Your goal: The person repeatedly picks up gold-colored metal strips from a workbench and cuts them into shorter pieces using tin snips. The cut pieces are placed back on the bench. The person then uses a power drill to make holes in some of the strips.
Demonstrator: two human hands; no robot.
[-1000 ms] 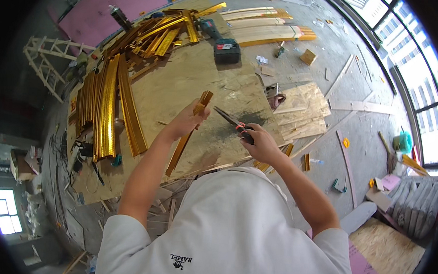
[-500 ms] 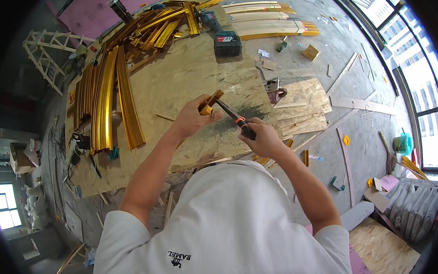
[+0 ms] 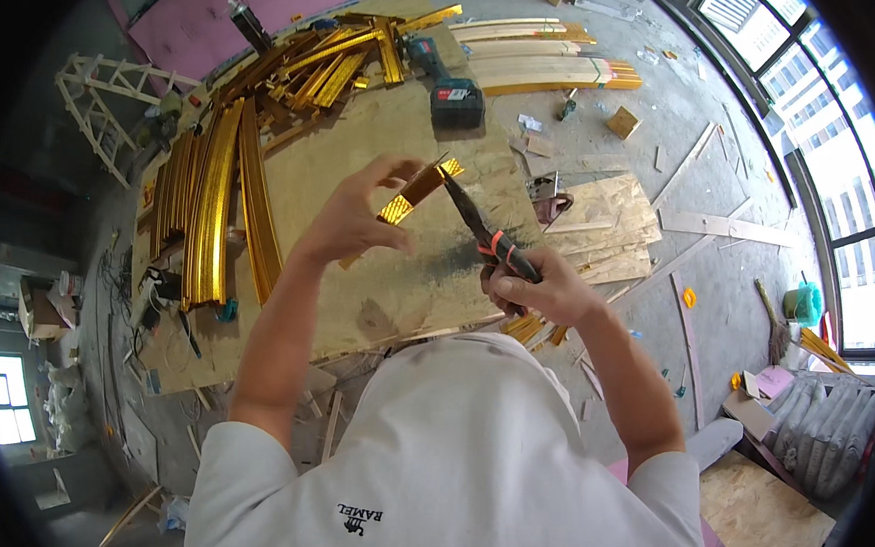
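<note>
A short piece of gold moulding (image 3: 425, 186) with a patterned face is held above the plywood tabletop (image 3: 334, 167). My left hand (image 3: 356, 208) curls around its left side, fingers above and thumb below; the exact contact is partly hidden. My right hand (image 3: 542, 285) is closed around the handles of dark pliers (image 3: 480, 226) with orange-red bands. The tips of the pliers' jaws meet the moulding's right end, where a thin pointed bit sticks up.
A heap of gold moulding offcuts (image 3: 320, 61) and long gold strips (image 3: 211, 210) lie on the table's left side. A cordless power tool (image 3: 456, 102) lies at the far edge. Bundled strips (image 3: 540, 69) and stacked boards (image 3: 601, 218) are on the floor beyond and to the right.
My left hand has moved left and its fingers have loosened, leaving more of the moulding showing. My right hand has shifted slightly right and down; the pliers now point more steeply upward.
</note>
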